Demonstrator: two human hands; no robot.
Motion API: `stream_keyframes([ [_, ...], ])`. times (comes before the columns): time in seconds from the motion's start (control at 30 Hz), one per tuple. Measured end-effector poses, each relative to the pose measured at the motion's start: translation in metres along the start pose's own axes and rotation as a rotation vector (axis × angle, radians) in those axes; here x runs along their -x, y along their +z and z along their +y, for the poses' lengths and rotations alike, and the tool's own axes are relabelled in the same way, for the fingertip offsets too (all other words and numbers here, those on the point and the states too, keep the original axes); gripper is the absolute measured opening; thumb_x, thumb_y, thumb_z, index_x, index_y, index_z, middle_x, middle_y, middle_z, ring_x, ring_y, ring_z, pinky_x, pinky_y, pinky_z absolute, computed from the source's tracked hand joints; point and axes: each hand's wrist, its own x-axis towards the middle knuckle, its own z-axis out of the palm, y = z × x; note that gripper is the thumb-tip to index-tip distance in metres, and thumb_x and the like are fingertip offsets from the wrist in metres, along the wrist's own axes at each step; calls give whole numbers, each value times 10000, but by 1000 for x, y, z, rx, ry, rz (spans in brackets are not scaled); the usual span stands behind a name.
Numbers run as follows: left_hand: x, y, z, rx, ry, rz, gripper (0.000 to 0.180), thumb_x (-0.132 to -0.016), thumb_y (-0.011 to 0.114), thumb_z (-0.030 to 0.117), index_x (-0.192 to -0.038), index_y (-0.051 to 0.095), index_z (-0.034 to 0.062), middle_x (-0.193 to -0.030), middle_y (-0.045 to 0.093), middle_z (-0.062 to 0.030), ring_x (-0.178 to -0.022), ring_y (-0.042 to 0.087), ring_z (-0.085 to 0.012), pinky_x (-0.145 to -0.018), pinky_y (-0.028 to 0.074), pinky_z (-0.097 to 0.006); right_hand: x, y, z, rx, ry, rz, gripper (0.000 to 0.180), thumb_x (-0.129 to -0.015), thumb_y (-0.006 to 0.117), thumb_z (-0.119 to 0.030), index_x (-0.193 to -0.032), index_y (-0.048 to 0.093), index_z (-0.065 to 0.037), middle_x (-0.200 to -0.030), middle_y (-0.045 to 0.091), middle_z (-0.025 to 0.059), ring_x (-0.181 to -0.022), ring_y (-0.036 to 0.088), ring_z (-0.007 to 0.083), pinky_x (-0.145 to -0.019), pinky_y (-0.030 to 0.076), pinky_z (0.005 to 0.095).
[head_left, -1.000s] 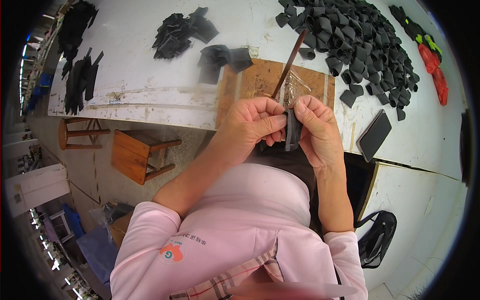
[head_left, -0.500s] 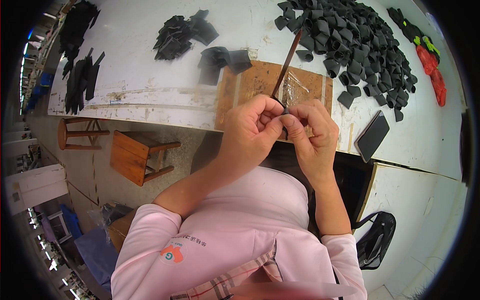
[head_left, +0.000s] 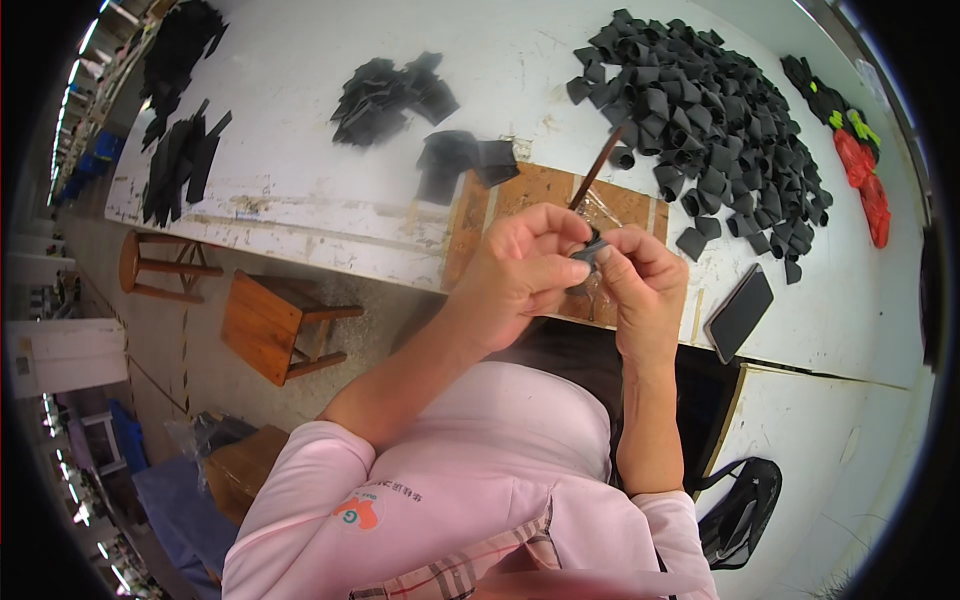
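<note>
Over the front of a brown board [head_left: 460,245], both my hands pinch a small piece of black fabric [head_left: 588,252] between thumbs and fingertips. My left hand [head_left: 520,265] has its fingers curled at the piece's left side. From the right, my right hand [head_left: 645,280] grips the same piece with thumb and index finger. A thin brown stick [head_left: 602,165] slants up beyond the fingers; its lower end is hidden by my left hand, and I cannot tell whether it is held. Flat black fabric pieces [head_left: 448,160] overlap the board's far left corner.
A large heap of black fabric loops [head_left: 715,120] covers the table's right side. Flat black strips lie in a stack [head_left: 385,100] and at the far left [head_left: 185,165]. A phone [head_left: 740,312] rests at the front right. Wooden stools [head_left: 262,325] stand left; a black bag [head_left: 742,510] is lower right.
The fabric piece has turned between my fingers, and more of it shows now. My hands have shifted slightly; the whole view has moved, with the table lower in it.
</note>
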Motion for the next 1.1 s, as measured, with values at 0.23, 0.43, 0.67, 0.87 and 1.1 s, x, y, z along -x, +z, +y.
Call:
stream_keyframes([
  [0.23, -12, 9, -12, -794, 666, 355, 92, -742, 515, -82, -795, 549, -16, -551, 496, 26, -435, 407, 3, -387, 299, -136, -13, 0, -1, -761, 400, -251, 127, -782, 599, -118, -715, 543, -26, -595, 459, -34, -484, 336, 36, -426, 256, 163],
  [0.43, -21, -7, 21, 316, 6, -46, 184, -777, 454, -75, -930, 528, -4, -710, 548, -79, -342, 360, -33, -319, 295, -186, -31, -3, -26, -161, 252, -316, 256, -842, 540, -261, -681, 500, -65, -600, 408, -42, -482, 317, 28, -410, 248, 167],
  [0.67, -39, 7, 55, 685, -192, -373, 189, -828, 407, -15, -999, 484, 7, -715, 561, -84, -301, 292, -33, -302, 219, -182, -75, 6, -60, -80, 24, -376, 263, -830, 567, -267, -705, 520, -40, -602, 427, -34, -481, 314, 26, -412, 248, 157],
  [0.87, -46, -14, 42, 633, -173, -206, 156, -840, 443, 19, -983, 505, 32, -677, 556, -40, -307, 274, -36, -309, 214, -178, -82, 5, -38, -293, 141, -457, 261, -812, 591, -259, -720, 515, -27, -609, 435, -19, -481, 323, 35, -409, 268, 160],
  [1.1, -38, -7, 37, 199, 13, -56, 149, -820, 498, -13, -965, 498, 22, -735, 554, -43, -374, 332, -25, -321, 233, -160, -80, -2, -18, -342, 105, -535, 287, -817, 581, -276, -683, 500, -35, -637, 437, -16, -499, 332, 36, -408, 261, 166],
])
